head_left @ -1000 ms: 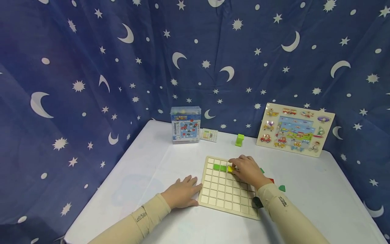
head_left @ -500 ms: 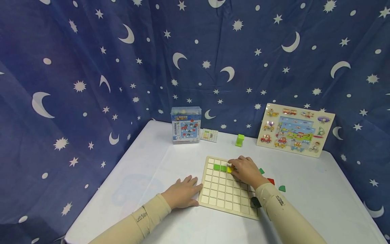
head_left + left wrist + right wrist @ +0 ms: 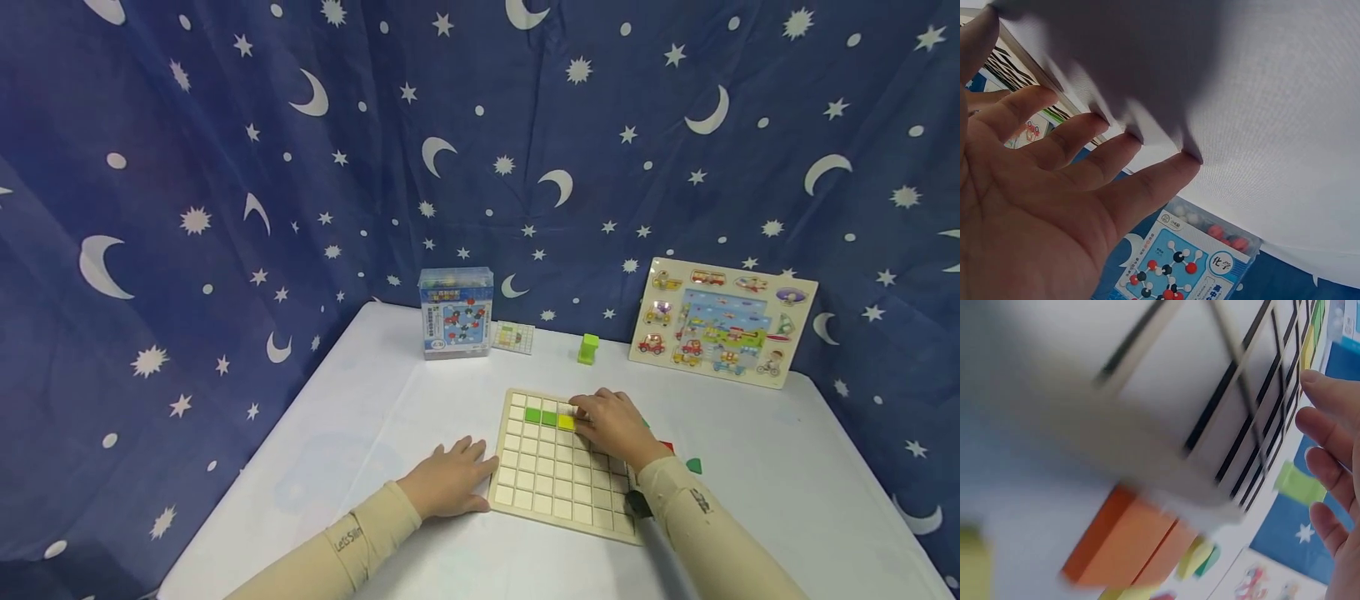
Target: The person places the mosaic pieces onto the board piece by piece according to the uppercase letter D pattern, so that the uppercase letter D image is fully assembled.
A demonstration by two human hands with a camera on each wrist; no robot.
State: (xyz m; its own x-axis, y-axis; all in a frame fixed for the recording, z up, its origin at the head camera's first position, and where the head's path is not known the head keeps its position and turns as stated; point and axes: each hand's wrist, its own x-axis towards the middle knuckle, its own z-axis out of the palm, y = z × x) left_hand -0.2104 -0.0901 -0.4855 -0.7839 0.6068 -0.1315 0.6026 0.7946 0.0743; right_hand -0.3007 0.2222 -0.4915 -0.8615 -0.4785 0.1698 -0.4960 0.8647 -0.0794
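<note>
A pale wooden grid board (image 3: 544, 483) lies on the white table. Near its far edge, two green tiles (image 3: 532, 415) and a yellow tile (image 3: 566, 422) sit side by side in a row. My right hand (image 3: 615, 429) is over the board's far right part, thumb and index fingertips close to the yellow tile. In the right wrist view its fingers are loosely bent with nothing between them. My left hand (image 3: 447, 479) lies flat with spread fingers at the board's left edge; its fingertips (image 3: 1188, 156) touch the white tabletop in the left wrist view.
Red (image 3: 667, 447) and green (image 3: 694, 466) pieces lie right of the board, with orange blocks (image 3: 1116, 544) showing in the right wrist view. Behind stand a boxed molecule set (image 3: 456, 317), a pattern card (image 3: 514, 337), a light green block (image 3: 588, 349) and a picture puzzle (image 3: 722, 323).
My right hand has shifted slightly right, away from the yellow tile, which now shows more fully in its cell beside the green ones. The left hand stays put. The head view has tilted a little.
</note>
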